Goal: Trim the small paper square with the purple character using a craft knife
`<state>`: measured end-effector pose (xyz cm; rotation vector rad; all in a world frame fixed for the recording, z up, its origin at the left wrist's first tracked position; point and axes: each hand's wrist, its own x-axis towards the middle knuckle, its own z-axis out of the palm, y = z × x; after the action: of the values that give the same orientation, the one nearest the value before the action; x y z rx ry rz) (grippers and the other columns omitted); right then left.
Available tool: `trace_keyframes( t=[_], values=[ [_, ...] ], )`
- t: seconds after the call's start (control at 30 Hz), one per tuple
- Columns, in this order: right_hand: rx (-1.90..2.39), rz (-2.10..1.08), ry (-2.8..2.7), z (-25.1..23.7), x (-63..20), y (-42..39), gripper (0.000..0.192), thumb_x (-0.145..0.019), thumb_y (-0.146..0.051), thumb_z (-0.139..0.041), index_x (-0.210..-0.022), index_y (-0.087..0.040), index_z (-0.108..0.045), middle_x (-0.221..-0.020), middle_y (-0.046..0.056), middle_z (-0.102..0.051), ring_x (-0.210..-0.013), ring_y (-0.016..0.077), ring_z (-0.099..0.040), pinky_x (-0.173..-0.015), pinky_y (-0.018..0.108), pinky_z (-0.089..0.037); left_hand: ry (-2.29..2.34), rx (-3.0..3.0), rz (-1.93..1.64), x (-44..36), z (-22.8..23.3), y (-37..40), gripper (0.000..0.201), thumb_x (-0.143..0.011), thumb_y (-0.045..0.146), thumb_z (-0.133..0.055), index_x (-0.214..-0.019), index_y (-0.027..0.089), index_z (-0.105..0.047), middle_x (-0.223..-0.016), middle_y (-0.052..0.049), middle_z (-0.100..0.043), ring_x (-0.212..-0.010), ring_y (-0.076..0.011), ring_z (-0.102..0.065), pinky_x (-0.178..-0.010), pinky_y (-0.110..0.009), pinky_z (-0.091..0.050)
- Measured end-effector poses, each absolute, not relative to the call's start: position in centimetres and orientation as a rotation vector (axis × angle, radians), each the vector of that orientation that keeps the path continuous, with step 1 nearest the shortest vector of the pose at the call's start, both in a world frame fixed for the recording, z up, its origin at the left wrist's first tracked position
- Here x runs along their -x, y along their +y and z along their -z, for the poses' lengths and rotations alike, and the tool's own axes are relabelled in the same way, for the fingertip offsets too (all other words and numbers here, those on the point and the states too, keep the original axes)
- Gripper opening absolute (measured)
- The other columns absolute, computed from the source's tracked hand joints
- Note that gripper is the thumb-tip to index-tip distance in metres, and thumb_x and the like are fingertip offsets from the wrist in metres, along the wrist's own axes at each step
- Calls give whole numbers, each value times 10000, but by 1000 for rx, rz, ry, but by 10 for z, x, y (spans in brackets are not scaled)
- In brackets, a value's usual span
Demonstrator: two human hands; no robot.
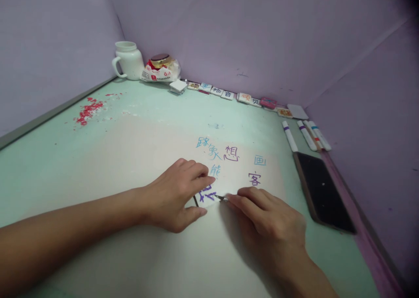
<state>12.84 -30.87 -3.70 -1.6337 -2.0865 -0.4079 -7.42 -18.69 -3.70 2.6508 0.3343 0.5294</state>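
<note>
Near the middle of the table, my left hand (178, 195) pins down a small white block (203, 203) between thumb and fingers. A thick purple character is drawn on the block's top, and the fingers cover part of it. My right hand (273, 224) is closed around a craft knife (223, 198), of which only the pointed metal end shows. Its tip is at the right side of the purple character. The knife's handle is hidden inside the hand.
Blue and purple characters (231, 153) are written on the tabletop beyond my hands. A phone (322, 191) and several white markers (307, 135) lie at right. Along the back stand a white mug (128, 61), a wrapped jar (161, 67) and lettered blocks (216, 90). Red crumbs (89, 111) lie at left.
</note>
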Motion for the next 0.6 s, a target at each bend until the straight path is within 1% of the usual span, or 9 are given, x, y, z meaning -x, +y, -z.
trace_keyframes(
  t=[0.17, 0.27, 0.43, 0.5, 0.6],
  values=[
    [1600, 279, -2134, 33, -133, -303, 165, -874, -165, -545, -874, -236, -695, -765, -36, -701, -628, 111, -621, -487, 265, -322, 311, -2649, -484, 74, 34, -185, 439, -815, 265, -553, -1227, 118, -516, -1103, -148, -546, -940, -274, -518, -856, -473, -415],
    [1537, 198, -2159, 32, -137, -298, 143, -864, -166, -566, -846, -226, -695, -737, -34, -689, -596, 107, -614, -477, 259, -318, 298, -2642, -433, 75, 32, -184, 423, -828, 268, -541, -1220, 108, -532, -1107, -159, -554, -945, -283, -516, -852, -487, -417],
    [1471, -18, -2081, 38, -143, -296, 122, -865, -157, -585, -876, -205, -696, -767, -12, -685, -623, 103, -611, -530, 232, -376, 289, -2641, -418, 75, 31, -183, 406, -837, 262, -523, -1217, 117, -538, -1125, -164, -561, -962, -291, -511, -849, -489, -414],
    [1456, -34, -2044, 40, -144, -297, 103, -859, -160, -600, -880, -196, -694, -783, -4, -685, -633, 101, -605, -547, 227, -387, 280, -2643, -405, 75, 32, -183, 404, -840, 250, -517, -1222, 119, -533, -1143, -165, -563, -982, -294, -508, -857, -487, -408],
    [1448, 31, -2041, 40, -144, -299, 94, -844, -150, -615, -879, -185, -694, -771, -3, -677, -600, 93, -580, -530, 230, -371, 273, -2627, -447, 75, 34, -184, 402, -831, 239, -507, -1217, 128, -532, -1156, -159, -567, -992, -289, -501, -863, -478, -395]
  ],
)
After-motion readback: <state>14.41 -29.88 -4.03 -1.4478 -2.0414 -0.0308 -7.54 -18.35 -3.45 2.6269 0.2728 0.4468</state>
